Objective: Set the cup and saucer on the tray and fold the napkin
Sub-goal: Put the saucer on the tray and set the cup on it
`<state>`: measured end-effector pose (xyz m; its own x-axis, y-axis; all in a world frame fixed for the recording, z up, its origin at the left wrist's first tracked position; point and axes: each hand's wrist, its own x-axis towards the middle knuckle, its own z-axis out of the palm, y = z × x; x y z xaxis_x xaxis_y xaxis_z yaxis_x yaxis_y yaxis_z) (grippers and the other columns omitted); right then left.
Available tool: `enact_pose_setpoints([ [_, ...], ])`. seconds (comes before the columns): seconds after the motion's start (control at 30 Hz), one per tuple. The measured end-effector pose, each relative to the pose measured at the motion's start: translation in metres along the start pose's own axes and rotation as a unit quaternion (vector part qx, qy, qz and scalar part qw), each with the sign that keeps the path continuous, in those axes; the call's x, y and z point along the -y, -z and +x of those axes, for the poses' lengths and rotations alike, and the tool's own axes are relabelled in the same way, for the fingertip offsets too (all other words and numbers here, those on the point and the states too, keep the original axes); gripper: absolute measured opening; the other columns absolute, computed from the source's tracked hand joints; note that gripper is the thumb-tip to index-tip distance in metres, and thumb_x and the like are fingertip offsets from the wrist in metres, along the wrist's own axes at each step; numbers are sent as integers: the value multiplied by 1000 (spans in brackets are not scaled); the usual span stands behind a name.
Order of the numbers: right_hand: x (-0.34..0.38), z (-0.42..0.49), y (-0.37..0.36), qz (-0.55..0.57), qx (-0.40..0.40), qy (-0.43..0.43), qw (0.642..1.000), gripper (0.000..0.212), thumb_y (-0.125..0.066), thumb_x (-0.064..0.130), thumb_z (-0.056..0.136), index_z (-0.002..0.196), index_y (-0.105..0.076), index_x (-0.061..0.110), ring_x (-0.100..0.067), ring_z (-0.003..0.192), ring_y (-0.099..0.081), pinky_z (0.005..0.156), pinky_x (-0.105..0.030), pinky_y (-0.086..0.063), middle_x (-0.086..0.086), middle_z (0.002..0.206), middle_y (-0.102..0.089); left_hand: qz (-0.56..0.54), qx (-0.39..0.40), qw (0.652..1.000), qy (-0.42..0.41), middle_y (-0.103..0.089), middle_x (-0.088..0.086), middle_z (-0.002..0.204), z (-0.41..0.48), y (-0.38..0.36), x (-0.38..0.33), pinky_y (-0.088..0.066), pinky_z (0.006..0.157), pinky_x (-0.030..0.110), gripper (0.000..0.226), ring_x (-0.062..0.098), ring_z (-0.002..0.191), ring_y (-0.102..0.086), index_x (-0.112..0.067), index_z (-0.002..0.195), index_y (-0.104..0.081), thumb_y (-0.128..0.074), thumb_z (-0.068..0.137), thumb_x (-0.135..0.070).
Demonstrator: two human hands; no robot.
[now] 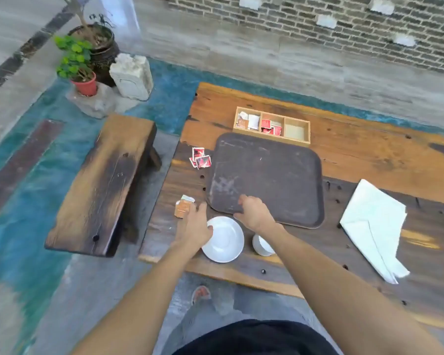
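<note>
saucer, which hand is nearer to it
Left. The left hand grips the white saucer at its left rim, fingers on the edge. The right hand is beyond the saucer, resting on the near edge of the dark tray.

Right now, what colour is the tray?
Dark brown, with pale scuff marks on its surface. The tray shows best in the head view.
</note>
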<state>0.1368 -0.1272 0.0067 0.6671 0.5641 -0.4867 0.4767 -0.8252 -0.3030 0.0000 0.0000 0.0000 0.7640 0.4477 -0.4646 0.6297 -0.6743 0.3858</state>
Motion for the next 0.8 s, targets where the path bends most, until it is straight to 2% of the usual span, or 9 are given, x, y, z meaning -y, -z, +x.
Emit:
enact_pose_setpoints([
  [0.17, -10, 15, -35, -24, 71, -15, 997, 39, -62, 16, 95, 131, -54, 3, -37, 123, -57, 95, -38, -47, -20, 131, -61, 5, 57, 997, 58, -42, 16, 144, 17, -32, -2, -47, 99, 48, 58, 38, 129, -51, -16, 145, -38, -63, 92, -17],
  [0.33, -15, 31, -57, -26, 123, -25, 992, 37, -56, 7, 95, 130, -48, 1, -40, 125, -57, 98, -43, -48, -22, 134, -57, -11, 35, 991, 131, -65, 24, 118, 31, -52, 6, -48, 82, 46, 39, 42, 111, -62, -6, 128, -47, -46, 90, 6],
  [0.47, -19, 42, -67, 8, 123, -49, 991, 39, -50, -5, 93, 130, -43, 4, -42, 117, -59, 94, -47, -49, -22, 128, -56, -110, 41, 973, 198, -68, 21, 113, 39, -69, 18, -50, 85, 44, 28, 39, 107, -63, -2, 116, -57, -50, 89, 4],
  [0.57, -25, 49, -70, 14, 125, -52, 991, 42, -48, -9, 92, 131, -43, 6, -41, 114, -60, 90, -47, -50, -20, 126, -57, -173, 43, 952, 247, -71, 19, 105, 43, -78, 21, -50, 77, 39, 20, 37, 96, -65, -2, 102, -66, -55, 85, 3],
  [0.67, -30, 56, -65, 14, 114, -40, 993, 42, -46, -9, 91, 129, -48, 8, -42, 112, -61, 88, -46, -50, -18, 124, -59, -185, 36, 948, 257, -74, 13, 95, 46, -75, 20, -49, 72, 35, 18, 35, 92, -66, -6, 95, -69, -60, 82, 3],
  [0.8, -37, 75, -44, 48, 94, -35, 994, 35, -45, -8, 89, 117, -56, 9, -41, 107, -63, 85, -43, -52, -17, 119, -64, -202, 29, 948, 244, -70, 3, 75, 68, -52, 12, -47, 64, 29, 24, 30, 84, -69, -13, 84, -74, -57, 76, 2],
])
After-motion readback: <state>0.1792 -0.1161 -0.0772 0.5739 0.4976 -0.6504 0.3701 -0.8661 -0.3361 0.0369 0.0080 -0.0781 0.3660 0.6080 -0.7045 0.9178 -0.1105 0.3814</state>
